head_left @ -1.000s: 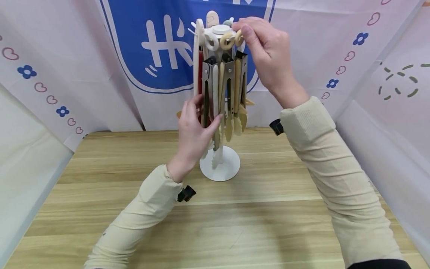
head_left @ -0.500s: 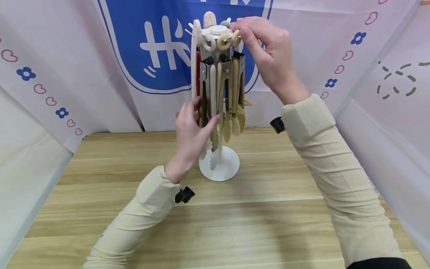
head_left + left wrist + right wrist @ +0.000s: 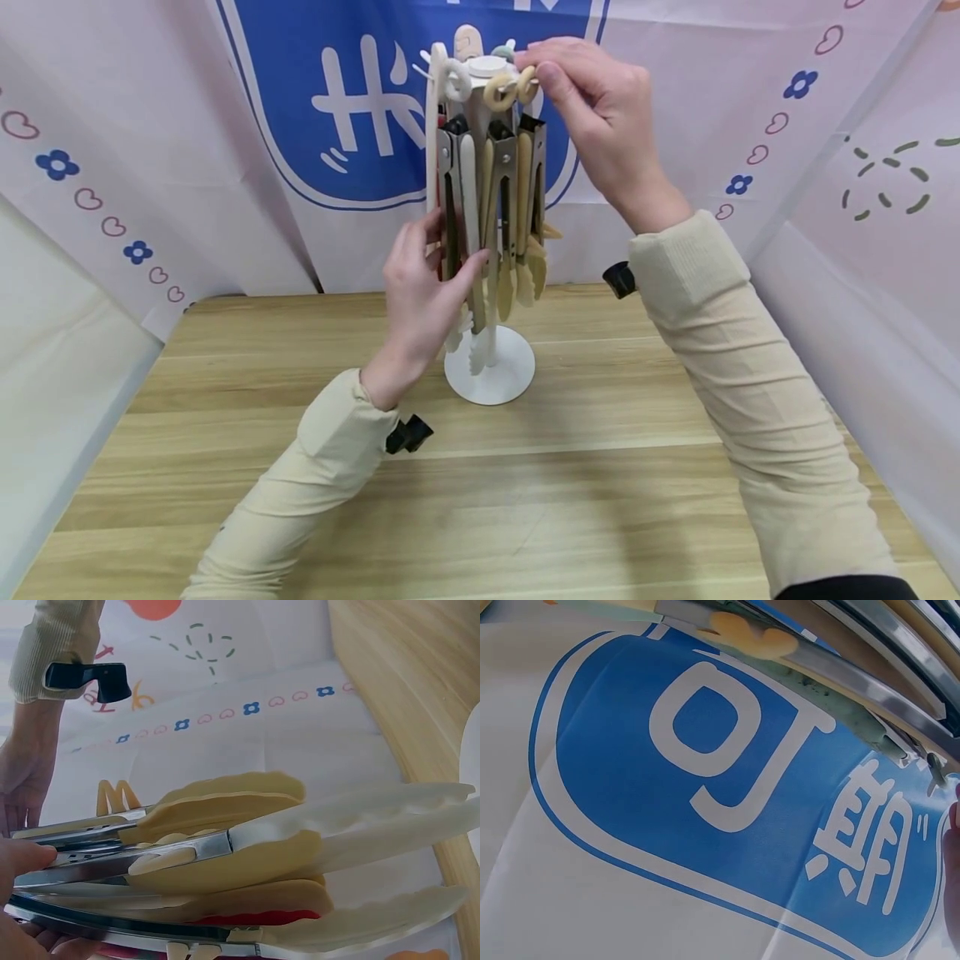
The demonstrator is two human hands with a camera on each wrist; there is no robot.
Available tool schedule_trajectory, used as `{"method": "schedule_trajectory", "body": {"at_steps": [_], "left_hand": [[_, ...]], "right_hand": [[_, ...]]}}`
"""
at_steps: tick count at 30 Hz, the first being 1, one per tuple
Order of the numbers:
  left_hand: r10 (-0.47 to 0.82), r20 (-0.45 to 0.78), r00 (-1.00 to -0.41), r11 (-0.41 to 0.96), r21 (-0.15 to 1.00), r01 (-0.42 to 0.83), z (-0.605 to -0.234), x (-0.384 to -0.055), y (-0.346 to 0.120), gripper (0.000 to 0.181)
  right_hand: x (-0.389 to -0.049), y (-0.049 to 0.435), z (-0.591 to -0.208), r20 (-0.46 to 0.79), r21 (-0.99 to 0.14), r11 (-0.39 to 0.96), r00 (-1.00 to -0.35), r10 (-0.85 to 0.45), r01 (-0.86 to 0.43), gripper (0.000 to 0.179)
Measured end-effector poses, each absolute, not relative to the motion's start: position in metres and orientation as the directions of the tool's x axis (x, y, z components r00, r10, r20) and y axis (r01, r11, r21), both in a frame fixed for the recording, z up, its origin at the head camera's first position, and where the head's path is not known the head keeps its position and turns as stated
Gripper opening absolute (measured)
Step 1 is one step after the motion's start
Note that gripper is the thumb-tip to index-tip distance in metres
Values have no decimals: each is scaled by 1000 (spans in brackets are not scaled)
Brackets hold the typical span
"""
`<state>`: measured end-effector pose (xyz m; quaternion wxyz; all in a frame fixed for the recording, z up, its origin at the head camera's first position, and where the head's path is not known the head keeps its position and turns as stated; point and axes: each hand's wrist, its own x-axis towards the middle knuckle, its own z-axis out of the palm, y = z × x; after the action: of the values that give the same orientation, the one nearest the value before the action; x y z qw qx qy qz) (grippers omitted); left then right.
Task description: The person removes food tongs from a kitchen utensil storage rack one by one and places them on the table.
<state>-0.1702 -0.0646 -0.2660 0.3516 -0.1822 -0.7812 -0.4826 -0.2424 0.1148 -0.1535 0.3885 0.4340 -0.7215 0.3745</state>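
A white utensil rack [image 3: 489,388] with a round base stands at the back of the table, hung with several tongs. My left hand [image 3: 422,302] grips one pair of tongs [image 3: 469,196] with a white ring and white scalloped tips. In the left wrist view, the thumb lies on the upper arm of these tongs [image 3: 352,821] and the fingers reach round the lower arm; the arms stand apart. At the rack's top, my right hand [image 3: 606,125] holds the rim beside a yellow ring [image 3: 528,83]; its far fingertips are hidden. Only a sliver of the right hand [image 3: 953,862] shows in the right wrist view.
Yellow-tipped tongs [image 3: 506,225] hang close to the right of the held pair. A long white handle [image 3: 433,142] hangs on its left, with something red behind. Behind the rack is a printed cloth [image 3: 337,167]. The wooden table [image 3: 525,517] extends toward me.
My left hand has shifted slightly left with the white-tipped tongs, whose ring now sits higher and further left on the rack. The right hand keeps its place at the rack's top.
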Motion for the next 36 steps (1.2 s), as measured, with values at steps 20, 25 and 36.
{"method": "schedule_trajectory", "body": {"at_steps": [20,25,36], "left_hand": [[-74,740,-668,454,622,638,-250,-151,-87,49],[-81,719,-690,470,638,610,-247,-145,-94,48],[-65,714,-698,524,619,585,-247,-139,-114,46]], "right_hand": [[-243,113,-153,893,-210,341,-322,-314,-916,20],[-242,114,-153,890,-218,349,-332,-312,-912,20],[-241,110,-154,896,-252,342,-351,-270,-905,19]]}}
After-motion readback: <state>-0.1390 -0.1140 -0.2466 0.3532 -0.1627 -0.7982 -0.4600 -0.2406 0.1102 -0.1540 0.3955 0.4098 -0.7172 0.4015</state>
